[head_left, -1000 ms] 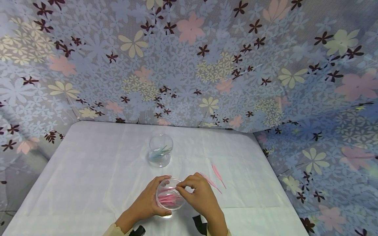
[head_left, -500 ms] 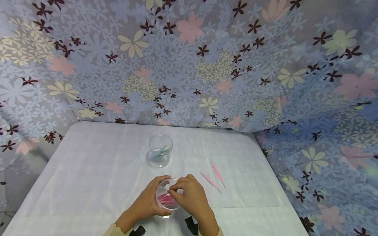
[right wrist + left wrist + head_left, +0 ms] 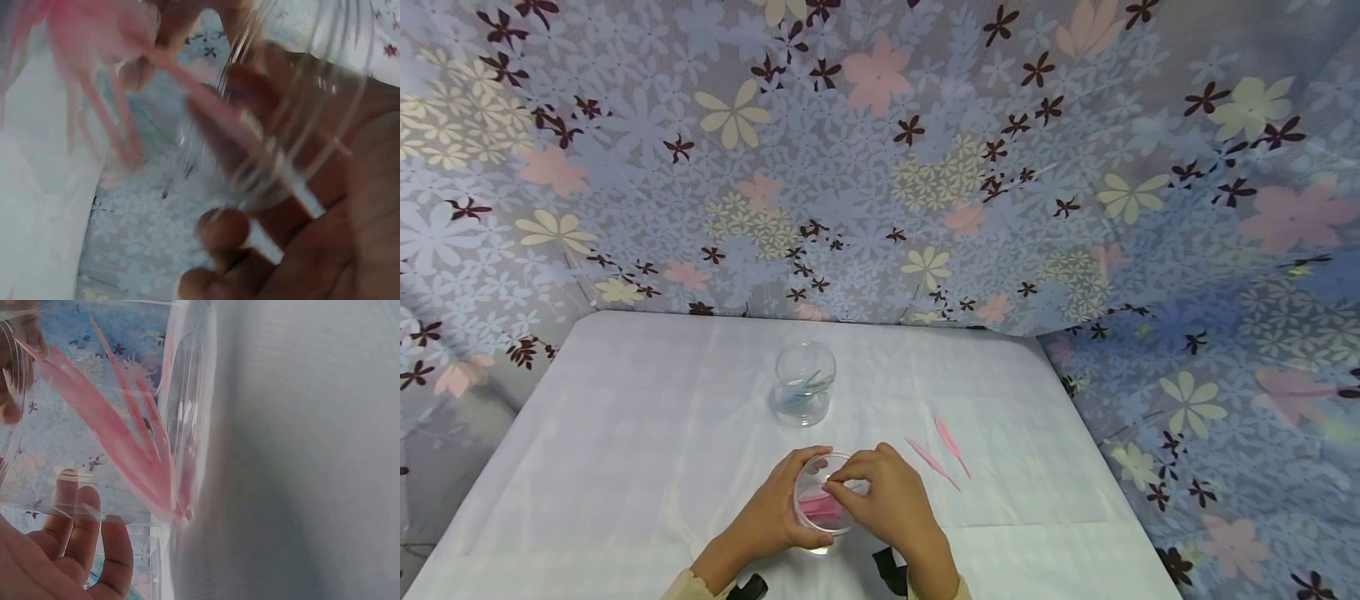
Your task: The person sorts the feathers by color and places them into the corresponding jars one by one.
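My left hand grips a clear plastic jar, its mouth tilted up toward the head camera. Several pink feathers lean inside it, quills and tips fanned apart in the left wrist view. At the jar's mouth, my right hand has thumb and forefinger together, pinching a pink feather; the right wrist view of this is blurred. Just right of that hand, two pink feathers lie on the white cloth, a nearer one and a farther one.
Behind my hands stands another clear jar holding blue-green feathers. The table is covered by a white cloth. A flowered curtain hangs behind the table and on its right side.
My right hand has moved left, over the jar's mouth, bringing the pinched feather lower into it. The two feathers on the cloth are now uncovered. My left hand stays on the jar.
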`<state>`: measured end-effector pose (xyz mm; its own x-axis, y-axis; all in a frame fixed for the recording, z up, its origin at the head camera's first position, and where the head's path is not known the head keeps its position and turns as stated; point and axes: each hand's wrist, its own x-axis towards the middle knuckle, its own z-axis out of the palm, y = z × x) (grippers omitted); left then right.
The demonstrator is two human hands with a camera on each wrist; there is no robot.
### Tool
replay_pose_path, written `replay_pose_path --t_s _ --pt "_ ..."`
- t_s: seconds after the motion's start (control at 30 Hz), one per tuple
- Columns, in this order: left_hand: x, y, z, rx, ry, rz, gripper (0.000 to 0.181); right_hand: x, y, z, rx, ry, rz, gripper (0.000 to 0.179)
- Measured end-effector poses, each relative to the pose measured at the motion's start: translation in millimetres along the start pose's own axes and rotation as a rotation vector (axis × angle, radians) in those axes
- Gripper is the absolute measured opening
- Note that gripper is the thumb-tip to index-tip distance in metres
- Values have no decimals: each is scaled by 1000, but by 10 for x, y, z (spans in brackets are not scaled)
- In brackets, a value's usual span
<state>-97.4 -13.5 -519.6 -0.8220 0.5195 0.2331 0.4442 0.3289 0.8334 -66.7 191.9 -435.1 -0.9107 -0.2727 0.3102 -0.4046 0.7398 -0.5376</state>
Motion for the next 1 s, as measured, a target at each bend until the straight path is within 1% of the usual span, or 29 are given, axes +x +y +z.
replay_pose_path --t_s 0.03,0.1,0.13,0.17,0.2,0.23,0.27,0.3,0.37,0.4,0.47,0.57,0.73,0.9,1.0 --pt "3 0 2 0 3 0 106 0 56 -29 75 21 7 9" --pt "11 1 7 3 13 -6 107 -4 231 -88 221 93 59 10" --pt "15 0 9 2 17 -11 107 -14 347 -124 270 142 102 11" --pt "17 3 11 -2 21 -18 108 -35 469 -163 294 197 166 11" --pt "19 4 13 -9 23 -27 108 -66 600 -200 271 255 239 11" --pt "20 4 15 -19 23 -36 108 -105 726 -242 216 305 329 12" --pt "18 4 17 -25 21 -44 109 -153 846 -279 147 329 427 13" --pt "12 2 18 -28 17 -53 108 -209 956 -314 76 331 518 15" --pt "-7 -7 18 -32 11 -70 108 -326 1127 -374 -47 288 691 19" --pt "-17 -11 16 -34 12 -76 108 -377 1194 -393 -94 260 746 20" --pt "-37 -21 10 -23 16 -83 109 -457 1286 -417 -128 209 816 21" --pt "-46 -29 2 -13 26 -74 108 -517 1366 -419 -149 182 864 21" --pt "-18 -26 14 -2 27 -46 108 -527 1442 -400 -178 194 880 20" --pt "-9 -17 32 -10 16 -46 109 -534 1445 -400 -214 195 876 16" --pt "-8 -11 35 -18 14 -44 109 -538 1454 -387 -229 181 846 19"
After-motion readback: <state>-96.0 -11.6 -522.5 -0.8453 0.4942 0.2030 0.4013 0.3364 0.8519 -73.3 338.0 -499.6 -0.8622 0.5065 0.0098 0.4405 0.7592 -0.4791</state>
